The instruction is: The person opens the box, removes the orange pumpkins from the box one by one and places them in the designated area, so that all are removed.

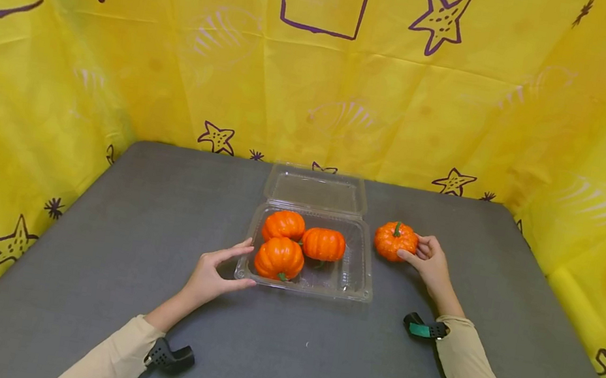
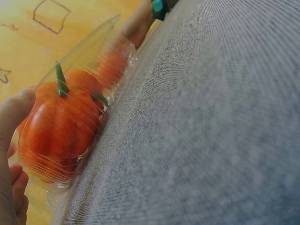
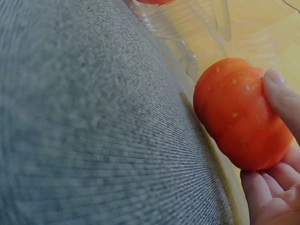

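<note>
Toward the back of the table, a clear plastic clamshell container [image 1: 344, 281] stands with its lid [image 1: 317, 188] folded back. Inside are an orange toy pumpkin at the back left [image 1: 284, 224], another pumpkin [image 1: 324, 245] on its right, and a pumpkin with a green stem [image 2: 58, 124] at the front left. My left hand [image 1: 212, 274] spans the container's front-left corner, fingers spread, fingertips at the left side and thumb at the front edge. Right of the container, my right hand [image 1: 430, 265] grips a speckled orange pumpkin [image 3: 241, 115] between thumb and fingers, its green stem pointing up.
The dark grey table [image 1: 305, 361] stretches around the container. Yellow cloth [image 1: 340, 102] with starfish drawings hangs behind and at both sides. Black wrist cameras are strapped to the left wrist [image 1: 172, 357] and the right wrist [image 1: 424, 327].
</note>
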{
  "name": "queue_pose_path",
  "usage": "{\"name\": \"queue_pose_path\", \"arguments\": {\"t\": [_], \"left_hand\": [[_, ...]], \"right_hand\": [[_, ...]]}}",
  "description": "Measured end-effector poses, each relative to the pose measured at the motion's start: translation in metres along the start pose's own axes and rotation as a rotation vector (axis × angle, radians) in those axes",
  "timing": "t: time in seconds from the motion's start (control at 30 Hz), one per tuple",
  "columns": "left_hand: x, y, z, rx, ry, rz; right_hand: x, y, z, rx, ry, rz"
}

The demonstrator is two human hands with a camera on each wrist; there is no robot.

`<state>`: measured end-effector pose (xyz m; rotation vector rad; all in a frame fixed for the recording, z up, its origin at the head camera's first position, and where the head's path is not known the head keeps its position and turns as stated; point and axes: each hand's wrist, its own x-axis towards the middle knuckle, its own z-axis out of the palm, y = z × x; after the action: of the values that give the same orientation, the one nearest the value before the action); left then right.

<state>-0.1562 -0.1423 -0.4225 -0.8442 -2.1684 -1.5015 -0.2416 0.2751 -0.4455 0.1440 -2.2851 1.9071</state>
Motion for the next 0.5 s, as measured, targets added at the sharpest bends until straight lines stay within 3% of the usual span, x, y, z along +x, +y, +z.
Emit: {"name": "queue_pose_path", "arguments": {"t": [0.3, 0.5], "left_hand": [[-0.0001, -0.0013, -0.0008, 0.0, -0.005, 0.018], [0.0007, -0.0014, -0.0001, 0.002, -0.002, 0.019]], "right_hand": [[0.0005, 0.0023, -0.0024, -0.02, -0.027, 0.022], [0.0003, 0.0, -0.0059, -0.102, -0.016, 0.077]]}}
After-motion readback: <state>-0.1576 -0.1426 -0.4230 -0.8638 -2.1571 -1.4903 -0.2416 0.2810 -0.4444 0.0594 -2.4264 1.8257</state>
